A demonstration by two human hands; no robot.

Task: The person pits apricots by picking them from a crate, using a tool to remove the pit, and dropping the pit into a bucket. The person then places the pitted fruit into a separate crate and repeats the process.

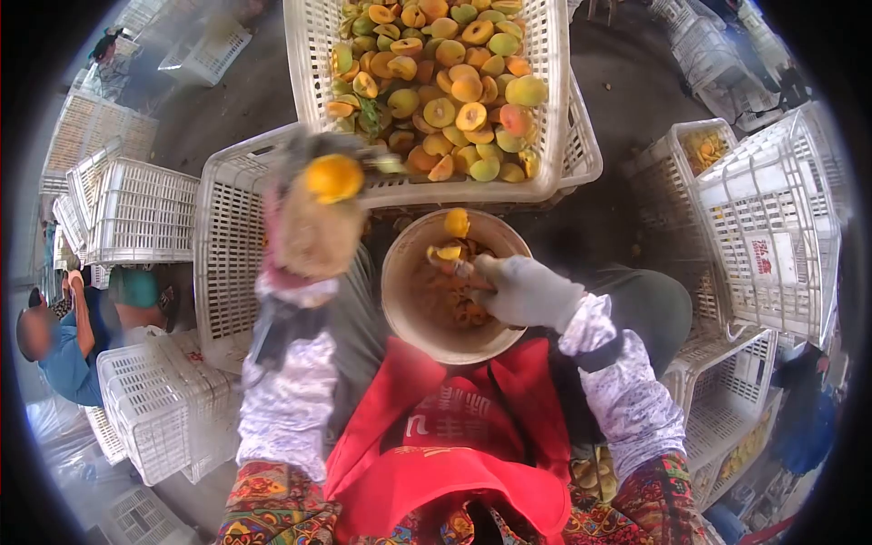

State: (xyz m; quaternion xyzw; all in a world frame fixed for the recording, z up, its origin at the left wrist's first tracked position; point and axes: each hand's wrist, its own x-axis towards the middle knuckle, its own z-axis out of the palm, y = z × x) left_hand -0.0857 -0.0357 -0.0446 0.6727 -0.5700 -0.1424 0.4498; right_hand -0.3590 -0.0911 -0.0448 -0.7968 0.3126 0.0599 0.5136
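At the left, my left hand [318,213] is gloved and smeared by motion, over the rim of a white basket. A yellow-orange fruit piece [334,179] shows against its fingers. My right hand [531,292], in a pale glove, is closed over the bucket [397,313]; a small tool seems to stick out of its fingers, its shape unclear. Beside the tip is a yellow fruit piece [445,253], with another piece [457,222] near the bucket's far rim. Orange-brown scraps [442,295] lie inside the bucket. Ahead stands a white crate [549,100] full of cut and whole fruits [439,113].
A white basket [227,263] stands left of the bucket. More crates [150,209] are stacked at the left, others [772,227] at the right. Another person [73,341] sits at the far left. A red apron [454,427] covers my lap.
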